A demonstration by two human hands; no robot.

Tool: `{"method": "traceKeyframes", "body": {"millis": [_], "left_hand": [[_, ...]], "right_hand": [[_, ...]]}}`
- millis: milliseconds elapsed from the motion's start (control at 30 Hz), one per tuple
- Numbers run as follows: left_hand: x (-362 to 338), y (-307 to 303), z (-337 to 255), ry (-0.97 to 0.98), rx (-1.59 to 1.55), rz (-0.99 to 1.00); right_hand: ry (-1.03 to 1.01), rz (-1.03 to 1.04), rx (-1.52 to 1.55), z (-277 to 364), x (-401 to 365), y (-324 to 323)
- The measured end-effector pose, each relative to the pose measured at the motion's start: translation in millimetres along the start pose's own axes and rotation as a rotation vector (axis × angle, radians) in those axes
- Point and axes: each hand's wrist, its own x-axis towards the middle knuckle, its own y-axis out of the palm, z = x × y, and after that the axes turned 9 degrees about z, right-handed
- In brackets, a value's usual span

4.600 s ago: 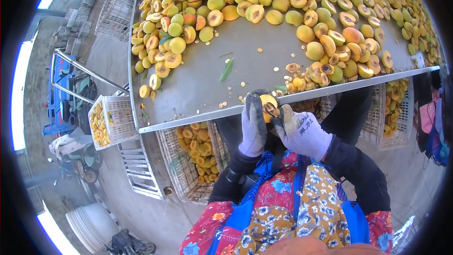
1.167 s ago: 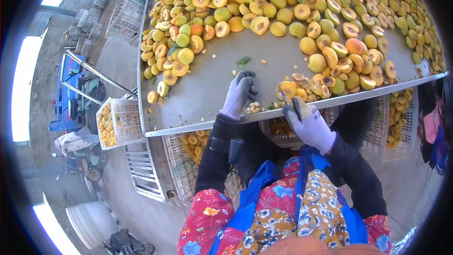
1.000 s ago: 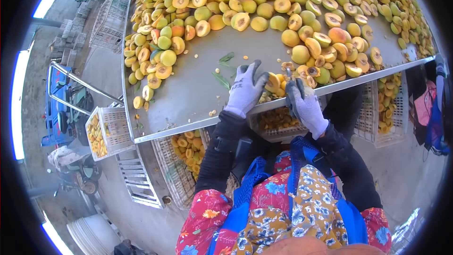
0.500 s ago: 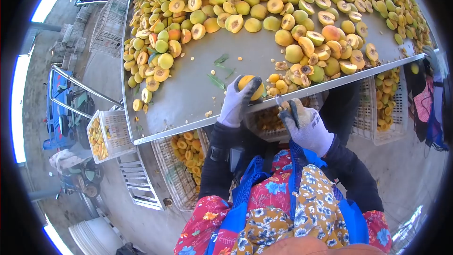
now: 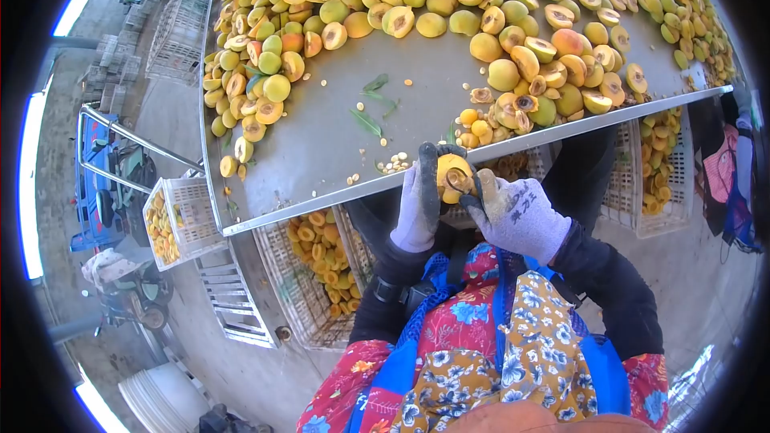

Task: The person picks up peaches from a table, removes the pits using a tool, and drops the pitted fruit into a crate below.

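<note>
Fruit (image 5: 454,170) sits at the desk's (image 5: 321,144) near edge, clasped in the left hand (image 5: 419,204), and I see the right hand (image 5: 523,215) against it, its own grip unclear to me.

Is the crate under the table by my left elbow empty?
No: yellow fruit shows inside the crate. How full it is, I can't tell.

Grey floor (image 5: 277,377) under a broad metal table (image 5: 321,140), white slatted stand (image 5: 233,297) below its left corner, blue vehicle (image 5: 96,192) and parked scooter (image 5: 148,297) at left, pale crate (image 5: 180,28) farther back, bright white strips of light (image 5: 30,192) beyond
</note>
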Motion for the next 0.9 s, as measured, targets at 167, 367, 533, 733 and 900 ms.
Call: {"method": "traceKeyframes", "body": {"millis": [167,367,533,733,900], "left_hand": [[1,-11,20,0.255,0.604,-0.062],[1,-6,16,0.07,0.326,-0.14],[2,-8,17,0.197,0.548,-0.089],[3,-7,23,0.487,0.727,-0.03],[4,-9,12,0.009,0.622,-0.014]], "right_hand": [[-0.068,0.101,-0.042,0,0,0],[-0.047,0.09,0.255,1,-2,17],[0.048,0.144,0.875,-2,4,8],[0.393,0.64,1.818,-6,2,-22],[0.491,0.655,1.649,-5,2,-19]]}}
